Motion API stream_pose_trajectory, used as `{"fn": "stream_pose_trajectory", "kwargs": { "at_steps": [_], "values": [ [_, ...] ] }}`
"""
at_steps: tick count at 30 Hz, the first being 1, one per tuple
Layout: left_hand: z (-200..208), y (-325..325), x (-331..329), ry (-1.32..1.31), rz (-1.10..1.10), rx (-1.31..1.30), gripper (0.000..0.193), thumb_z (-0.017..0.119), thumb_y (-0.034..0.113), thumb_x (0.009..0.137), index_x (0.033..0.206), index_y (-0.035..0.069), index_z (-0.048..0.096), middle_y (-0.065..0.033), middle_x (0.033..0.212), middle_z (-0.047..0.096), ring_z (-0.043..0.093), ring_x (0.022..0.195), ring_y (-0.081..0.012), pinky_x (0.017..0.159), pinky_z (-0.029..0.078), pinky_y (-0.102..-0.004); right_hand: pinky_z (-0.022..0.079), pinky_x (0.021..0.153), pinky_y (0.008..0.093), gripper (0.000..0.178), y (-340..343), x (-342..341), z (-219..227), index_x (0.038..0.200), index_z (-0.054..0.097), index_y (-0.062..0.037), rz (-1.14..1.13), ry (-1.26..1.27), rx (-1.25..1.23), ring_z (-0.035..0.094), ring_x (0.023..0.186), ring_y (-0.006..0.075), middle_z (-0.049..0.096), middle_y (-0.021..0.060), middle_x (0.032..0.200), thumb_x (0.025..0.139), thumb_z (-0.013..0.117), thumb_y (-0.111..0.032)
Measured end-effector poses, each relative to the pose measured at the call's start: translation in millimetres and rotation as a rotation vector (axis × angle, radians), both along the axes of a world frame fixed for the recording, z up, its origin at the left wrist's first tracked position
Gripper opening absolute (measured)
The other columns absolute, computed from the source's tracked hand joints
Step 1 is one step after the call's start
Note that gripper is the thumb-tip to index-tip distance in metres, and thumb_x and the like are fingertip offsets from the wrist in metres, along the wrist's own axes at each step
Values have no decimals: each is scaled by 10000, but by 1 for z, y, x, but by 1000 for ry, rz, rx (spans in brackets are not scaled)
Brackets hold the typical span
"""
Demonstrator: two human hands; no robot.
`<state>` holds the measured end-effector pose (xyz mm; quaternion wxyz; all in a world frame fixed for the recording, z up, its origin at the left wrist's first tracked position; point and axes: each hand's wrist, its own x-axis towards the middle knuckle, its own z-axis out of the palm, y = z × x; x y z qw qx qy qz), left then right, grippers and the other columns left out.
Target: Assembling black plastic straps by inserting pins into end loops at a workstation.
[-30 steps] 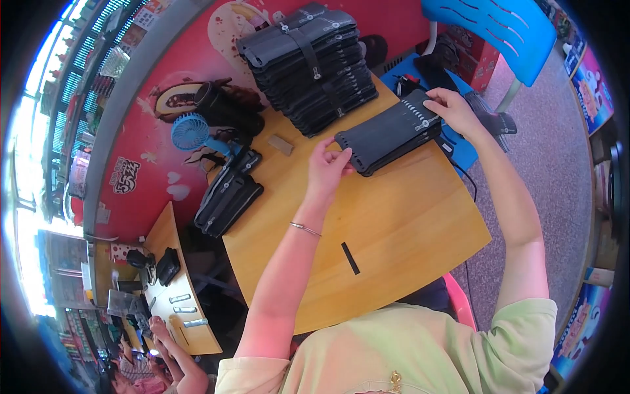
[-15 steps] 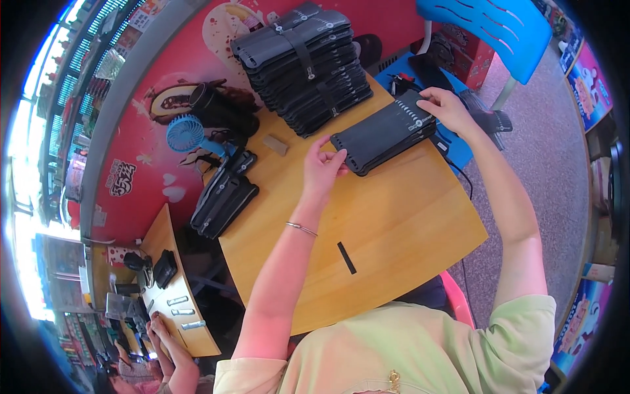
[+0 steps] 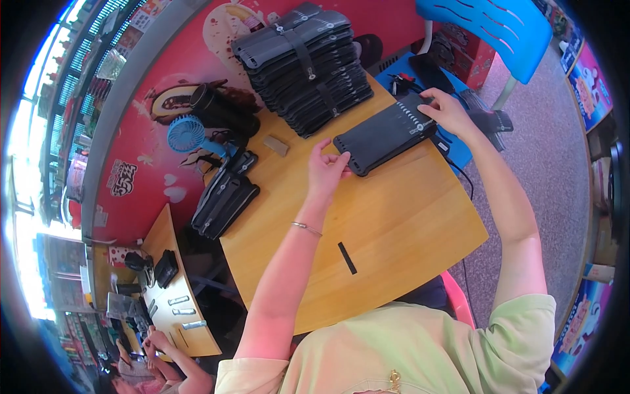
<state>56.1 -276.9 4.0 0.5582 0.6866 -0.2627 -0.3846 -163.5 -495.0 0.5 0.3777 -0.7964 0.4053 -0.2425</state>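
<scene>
Stack of dark flat pieces (image 3: 380,143) lies at the upper right of the wooden table (image 3: 394,230), just beside the taller strapped pile (image 3: 308,75). Left hand (image 3: 327,172): thumb at stack's left end, index lifted apart, lower fingers curled; whether it grips, cannot tell. Right hand (image 3: 447,113): thumb and fingertips at far right corner; pinch or light touch, cannot tell. Change over last half second is small: stack's left end sits slightly further right, left hand with it. Reads as a minor adjustment, stack handled as one.
</scene>
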Motion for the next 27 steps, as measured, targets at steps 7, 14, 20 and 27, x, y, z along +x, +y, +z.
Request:
{"fn": "stream_pose_trajectory", "kwargs": {
  "at_steps": [7, 14, 20, 27],
  "values": [
    [-6, -2, 1, -25, 8, 8, 604, 671, 73, 824, 1322, 14, 334, -47, 760, 582, 585, 625, -113, 546, 502, -220, 483, 707, 339, 434, 3, 0, 4, 1153, 542, -67, -23, 121, -32, 634, 785, 239, 647, 114, 833, 801, 672, -286],
    [-6, -9, -3, -27, 4, 23, 682, 668, 56, 819, 1350, 0, 244, -79, 758, 547, 570, 557, -133, 496, 482, -230, 484, 701, 343, 438, -1, -1, -1, 1154, 529, -71, -47, 149, -53, 634, 778, 241, 647, 107, 830, 795, 672, -277],
    [-6, 5, 5, -136, 72, 22, 753, 683, 122, 824, 1379, 3, 189, -80, 761, 543, 560, 537, -130, 482, 465, -236, 474, 681, 342, 451, 8, 13, 1, 1172, 523, -65, -44, 64, -145, 624, 758, 234, 638, 112, 818, 807, 672, -282],
    [6, 74, 31, -90, 47, -69, 340, 608, 253, 897, 1137, 21, 542, -16, 757, 562, 539, 586, -75, 522, 431, -200, 440, 653, 257, 272, 36, -39, 0, 1142, 564, -33, -108, -335, -372, 528, 725, 119, 590, 32, 848, 899, 577, -153]
  ]
}}
